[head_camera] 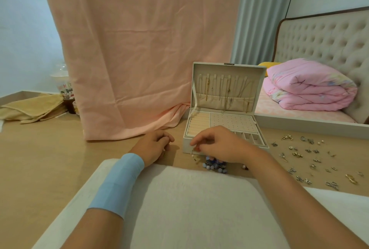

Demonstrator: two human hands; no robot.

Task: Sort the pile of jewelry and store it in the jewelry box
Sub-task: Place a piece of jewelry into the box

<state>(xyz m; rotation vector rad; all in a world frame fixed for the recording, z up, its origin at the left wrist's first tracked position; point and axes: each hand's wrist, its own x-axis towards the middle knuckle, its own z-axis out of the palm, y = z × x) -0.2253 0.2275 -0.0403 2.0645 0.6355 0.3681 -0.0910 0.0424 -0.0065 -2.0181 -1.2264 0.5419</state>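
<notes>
Nearest, a white cushion (189, 205) under both forearms, a light blue band (119, 183) round the left wrist. On the pale wood tabletop (40, 159), left hand (154, 145) resting with fingers curled under, any contents impossible to tell; right hand (217, 145) pinching a small reddish piece (196, 148) at the front edge of the jewelry box (229, 69). Just below that hand, a heap of blue beads (215, 166); to the right, scattered earrings and rings (311, 161), lying apart. Box open, lid upright, chains (225, 91) hung inside it. Behind, a pink cloth (139, 49) draped down to the tabletop; far left, a yellow towel (30, 107) and a printed cup (66, 91), lettering too blurred to read. Far right, a folded pink quilt (309, 89) against a tufted headboard (329, 37).
</notes>
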